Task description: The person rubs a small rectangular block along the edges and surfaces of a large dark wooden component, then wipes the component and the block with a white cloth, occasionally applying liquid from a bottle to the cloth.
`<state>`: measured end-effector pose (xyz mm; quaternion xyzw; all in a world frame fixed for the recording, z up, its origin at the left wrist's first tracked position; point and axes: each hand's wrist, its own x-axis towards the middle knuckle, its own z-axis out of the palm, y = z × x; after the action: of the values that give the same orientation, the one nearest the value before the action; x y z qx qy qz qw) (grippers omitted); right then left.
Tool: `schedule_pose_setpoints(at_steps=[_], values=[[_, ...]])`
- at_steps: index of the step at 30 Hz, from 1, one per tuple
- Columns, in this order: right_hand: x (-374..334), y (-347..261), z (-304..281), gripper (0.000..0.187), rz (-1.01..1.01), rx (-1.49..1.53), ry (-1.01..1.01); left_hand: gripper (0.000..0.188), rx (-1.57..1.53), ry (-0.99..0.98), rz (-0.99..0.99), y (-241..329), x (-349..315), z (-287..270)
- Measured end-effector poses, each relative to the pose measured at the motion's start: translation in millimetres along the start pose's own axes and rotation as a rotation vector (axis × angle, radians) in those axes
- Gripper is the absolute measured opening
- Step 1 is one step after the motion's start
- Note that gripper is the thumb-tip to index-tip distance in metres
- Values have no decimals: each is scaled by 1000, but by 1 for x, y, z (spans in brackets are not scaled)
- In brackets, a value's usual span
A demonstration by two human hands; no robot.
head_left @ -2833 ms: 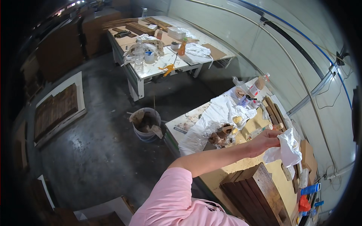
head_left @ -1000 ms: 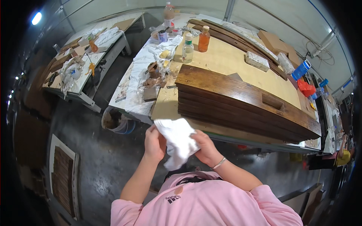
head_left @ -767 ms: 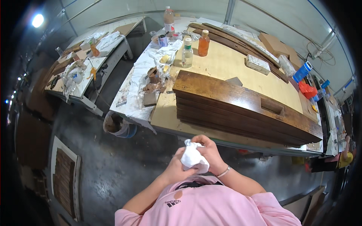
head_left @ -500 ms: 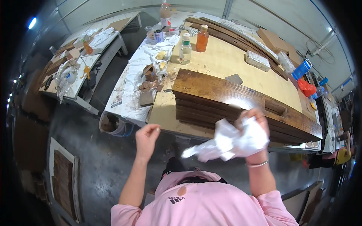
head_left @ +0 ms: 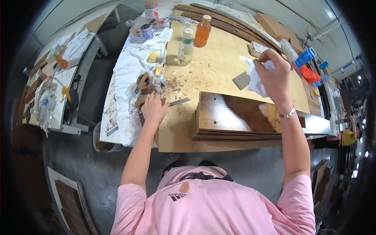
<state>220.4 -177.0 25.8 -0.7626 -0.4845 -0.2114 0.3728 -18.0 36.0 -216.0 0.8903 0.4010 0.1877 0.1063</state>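
Observation:
Over the back edge of a stack of dark brown boards (head_left: 243, 111), my right hand (head_left: 275, 74) is raised and closed on a white rag (head_left: 256, 80), which hangs from its fingers. A grey sanding block (head_left: 241, 80) lies beside the rag on the table. My left hand (head_left: 154, 109) reaches down onto brown putty-like lumps (head_left: 142, 99) on a white cloth (head_left: 124, 84). Its thumb stands apart from its fingers, around a small brown piece; the palm hides part of what lies beneath. A flat metal blade (head_left: 179, 102) rests just right of that hand.
A clear-liquid bottle (head_left: 185, 49) and an orange-liquid bottle (head_left: 203, 32) stand behind the boards, near a small can (head_left: 146, 33). Long dark strips (head_left: 231, 25) lie along the back. A white wrapped block (head_left: 257, 49) sits near my right hand. Another cluttered table (head_left: 64, 74) is at left.
My right hand has carried the rag from the boards' front side up and back past them. My left hand has moved forward onto the brown lumps. The view has shifted over the table.

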Motion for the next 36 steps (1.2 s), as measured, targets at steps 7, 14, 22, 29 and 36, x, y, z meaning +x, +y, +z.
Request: schedule_pose_setpoints(at_steps=[7, 14, 22, 29, 36], values=[[17, 42, 56, 18, -30, -135, -478, 30, -269, -64, 70, 1, 6, -5], [34, 5, 115, 30, 432, 474, -916, 39, -827, 108, 229, 65, 34, -72], [33, -18, 140, 28, 682, 978, -1209, 40, -807, 396, 398, 84, 36, -74], [42, -29, 159, 23, 568, 1091, -1431, 47, -863, 533, 276, 74, 20, -76], [34, -61, 195, 23, 551, 969, -1513, 37, -721, 558, -39, 38, -11, -71]])
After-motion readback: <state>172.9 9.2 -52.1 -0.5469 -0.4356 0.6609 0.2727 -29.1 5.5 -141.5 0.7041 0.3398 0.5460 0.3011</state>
